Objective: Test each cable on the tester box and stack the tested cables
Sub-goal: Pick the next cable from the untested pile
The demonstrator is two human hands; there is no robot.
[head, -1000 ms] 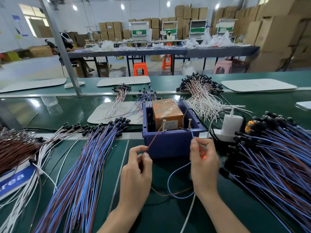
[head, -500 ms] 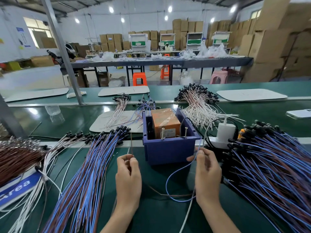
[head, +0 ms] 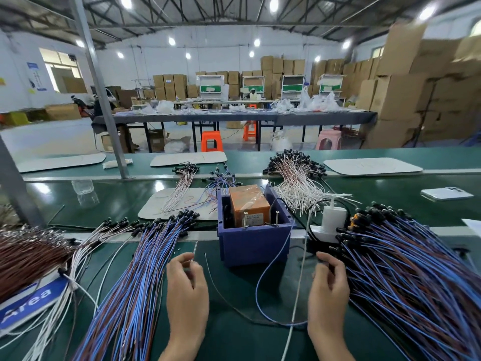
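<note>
The tester box (head: pixel 253 247) is a blue bin holding an orange block (head: pixel 248 204), with two upright screws (head: pixel 245 220) at its front. A loose cable lies in front of it: its blue wire (head: pixel 257 287) loops up toward the box and its brown wire (head: pixel 221 287) ends free on the belt. My left hand (head: pixel 187 290) hovers beside the left stack of blue-brown cables (head: pixel 130 287), fingers loosely curled, not touching the brown wire end. My right hand (head: pixel 329 290) curls its fingers on a black cable end at the edge of the right cable pile (head: pixel 406 277); the loose cable's wires run under it.
A white charger on a power strip (head: pixel 333 217) stands right of the box. Behind lie a white-brown cable heap (head: pixel 296 178), white pads (head: pixel 166 204) and a phone (head: pixel 446 194). Brown cables (head: pixel 26 254) fill the left edge. A metal post (head: pixel 101 100) rises at the back left.
Both hands have pulled back from the tester screws. The left hand let the brown wire end go and moved left; the right hand moved right to the pile. The camera tilted up.
</note>
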